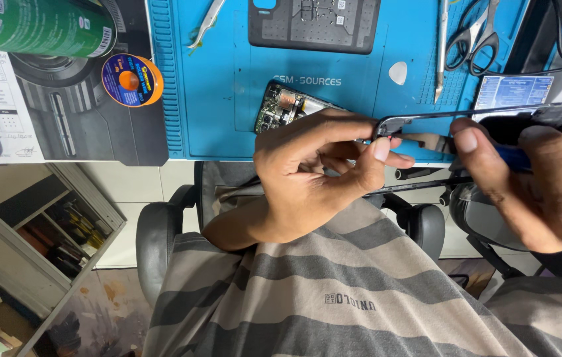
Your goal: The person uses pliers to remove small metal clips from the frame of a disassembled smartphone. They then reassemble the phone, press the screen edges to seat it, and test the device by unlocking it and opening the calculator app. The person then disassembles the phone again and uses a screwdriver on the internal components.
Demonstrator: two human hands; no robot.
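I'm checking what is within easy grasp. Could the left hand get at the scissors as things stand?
Probably not readily: the left hand is pinching the dark phone frame, and the scissors lie beyond it, across the blue mat.

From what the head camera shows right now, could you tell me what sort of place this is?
Most likely a phone repair bench. A blue repair mat carries an opened phone with its circuit board exposed, with tweezers, scissors and a solder spool nearby. The left hand and right hand hold a black phone frame.

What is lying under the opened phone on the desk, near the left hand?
The opened phone lies on a blue work mat. The left hand covers its lower end, so that part cannot be seen.
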